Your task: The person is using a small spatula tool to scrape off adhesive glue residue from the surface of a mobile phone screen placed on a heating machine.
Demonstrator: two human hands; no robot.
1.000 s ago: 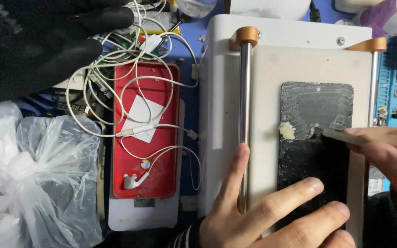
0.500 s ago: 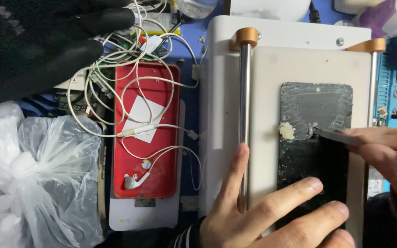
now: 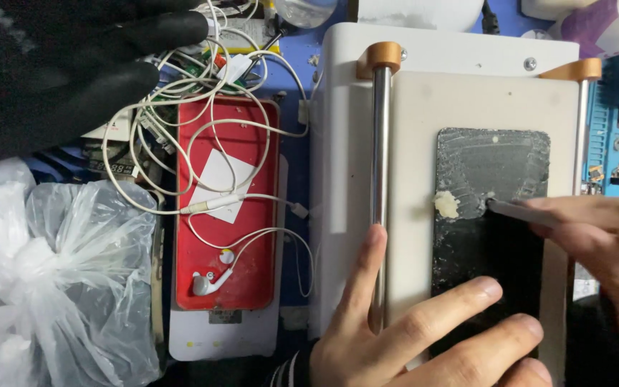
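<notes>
From the head camera, the dark phone panel lay on the pale plate of the white machine. The left hand lay flat, released, its fingers pinning the panel's lower end. The right hand had its grip clenched on a thin grey scraper, tip against the panel beside a lump of whitish residue (upper half scraped dull). Left lay a red tray with white earphones.

The phone screen panel is seen as dark glass, rough with dull residue above and glossy below. The guide rod is polished metal; the machine platen is matt cream.
</notes>
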